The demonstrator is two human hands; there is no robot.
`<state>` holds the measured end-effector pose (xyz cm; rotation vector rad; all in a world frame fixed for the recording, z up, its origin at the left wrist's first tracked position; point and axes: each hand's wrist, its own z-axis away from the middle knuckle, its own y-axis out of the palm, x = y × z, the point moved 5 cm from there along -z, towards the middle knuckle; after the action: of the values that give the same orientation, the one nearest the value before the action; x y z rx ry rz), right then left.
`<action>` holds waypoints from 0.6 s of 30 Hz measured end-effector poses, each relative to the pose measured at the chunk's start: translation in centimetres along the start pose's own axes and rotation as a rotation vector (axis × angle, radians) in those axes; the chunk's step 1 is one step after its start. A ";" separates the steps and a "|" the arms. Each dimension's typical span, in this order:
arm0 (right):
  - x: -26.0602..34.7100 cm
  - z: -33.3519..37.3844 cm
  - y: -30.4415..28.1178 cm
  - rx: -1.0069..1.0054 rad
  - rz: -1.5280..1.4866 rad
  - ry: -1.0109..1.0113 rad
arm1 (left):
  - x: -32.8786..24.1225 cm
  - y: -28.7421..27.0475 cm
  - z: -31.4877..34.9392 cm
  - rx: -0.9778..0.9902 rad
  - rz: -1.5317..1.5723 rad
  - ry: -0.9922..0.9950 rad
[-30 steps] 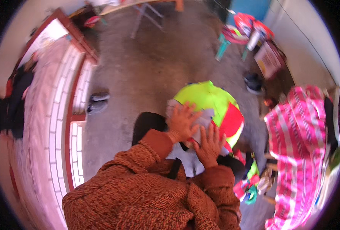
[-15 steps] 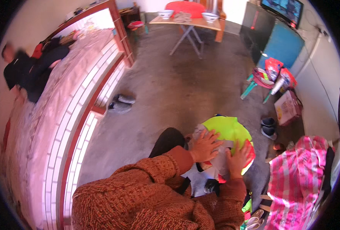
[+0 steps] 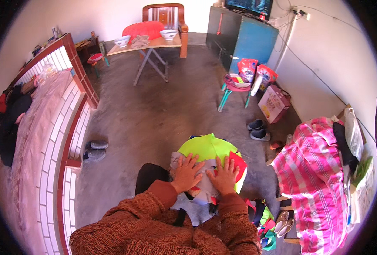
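Observation:
In front of my knees lies a round spread of fabric pieces, its far side a bright yellow-green cloth point(image 3: 207, 145). A grey cloth point(image 3: 206, 185) covers the near middle, and a red piece point(image 3: 238, 164) shows at the right. My left hand point(image 3: 187, 174) rests flat on the grey part, fingers spread and pointing away from me. Beside it my right hand point(image 3: 223, 176) also lies flat, fingers apart, between the grey cloth and the red piece. Neither hand grips anything. What supports the fabric from below is hidden.
Coloured fabric scraps point(image 3: 266, 221) lie at my right, next to pale shoes point(image 3: 283, 224). Pink checked cloth point(image 3: 314, 170) drapes over something at the right. Dark slippers point(image 3: 260, 130), a green-legged stool point(image 3: 223, 101) and a folding table point(image 3: 116, 49) stand farther off. A person point(image 3: 16, 123) is on the raised bed.
The view has swung to the right, so the room appears shifted left. My left hand has turned to point farther forward; both hands remain flat on the fabric.

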<state>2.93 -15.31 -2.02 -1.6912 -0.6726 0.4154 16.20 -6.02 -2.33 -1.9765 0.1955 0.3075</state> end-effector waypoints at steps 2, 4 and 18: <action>0.1 0.1 0.1 -0.003 0.017 -0.008 | -0.6 -0.7 -0.6 0.082 -0.012 -0.048; -0.2 0.2 -0.2 0.012 0.003 0.008 | -1.3 -2.2 -2.2 0.179 -0.106 -0.076; -0.5 0.2 0.0 0.058 0.011 0.043 | -1.1 6.5 -9.6 0.025 -0.080 -0.007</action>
<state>2.44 -15.42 -2.10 -1.6454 -0.6151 0.4016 14.61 -17.45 -3.85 -1.9524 0.1149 0.2585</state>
